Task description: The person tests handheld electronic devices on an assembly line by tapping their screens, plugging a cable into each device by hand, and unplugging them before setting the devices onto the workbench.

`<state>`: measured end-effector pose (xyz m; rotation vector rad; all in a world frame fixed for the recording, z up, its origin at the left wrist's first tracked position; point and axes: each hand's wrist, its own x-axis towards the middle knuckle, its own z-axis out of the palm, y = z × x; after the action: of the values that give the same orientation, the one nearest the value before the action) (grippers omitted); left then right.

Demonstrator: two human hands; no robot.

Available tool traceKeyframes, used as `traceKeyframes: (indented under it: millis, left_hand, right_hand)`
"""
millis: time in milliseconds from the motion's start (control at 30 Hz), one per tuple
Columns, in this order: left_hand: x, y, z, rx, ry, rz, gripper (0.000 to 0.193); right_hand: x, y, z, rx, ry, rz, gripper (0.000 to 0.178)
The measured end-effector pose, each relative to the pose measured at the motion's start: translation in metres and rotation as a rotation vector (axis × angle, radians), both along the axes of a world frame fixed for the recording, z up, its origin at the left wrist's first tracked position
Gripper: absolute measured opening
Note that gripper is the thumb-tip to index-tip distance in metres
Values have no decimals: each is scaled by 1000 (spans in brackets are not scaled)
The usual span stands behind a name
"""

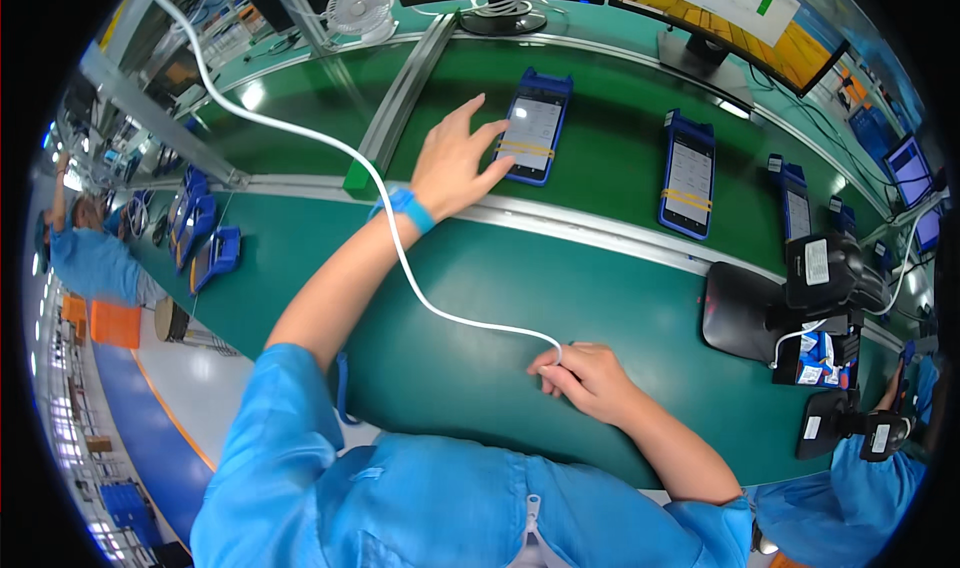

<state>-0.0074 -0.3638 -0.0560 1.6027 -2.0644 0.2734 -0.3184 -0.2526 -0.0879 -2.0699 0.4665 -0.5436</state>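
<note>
My left hand (pixel 452 166) reaches over the green belt with its fingers spread, holding nothing. Its fingertips are at the left edge of a blue handheld terminal (pixel 540 118) with a lit screen and yellow bands around its lower part; I cannot tell if they touch it. A blue strap (pixel 408 208) circles my left wrist. Low over the green worktop (pixel 480 268), my right hand (pixel 598 383) is closed on the end of a white cable (pixel 470 322). The cable arches down from the upper left, across my left forearm. Its tip is hidden in my fingers.
Further right on the belt lie another banded terminal (pixel 688 173) and a third (pixel 796 208). A black scanner on a stand (pixel 745 313) occupies the worktop's right side. Several blue terminals (pixel 215 258) lie at left. Monitors (pixel 730 13) and a white fan (pixel 361 10) stand behind. Co-workers sit at both sides.
</note>
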Motion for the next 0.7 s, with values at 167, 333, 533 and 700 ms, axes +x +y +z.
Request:
traceKeyframes:
  millis: [167, 333, 533, 700]
  left_hand:
    - [-2, -58, -27, -27, -110, 18, 54]
    - [-9, -62, -25, -18, -162, -14, 56]
    - [-22, -67, -14, -110, -37, -67, 62]
    - [-111, -88, -10, -52, -39, -305, 61]
  right_hand:
    - [-7, -8, 5, 378, 10, -1, 16]
    - [-10, -11, 4, 371, -17, -20, 16]
    - [-13, -11, -1, 329, -29, -23, 17]
    - [-11, -13, -2, 376, -22, 27, 18]
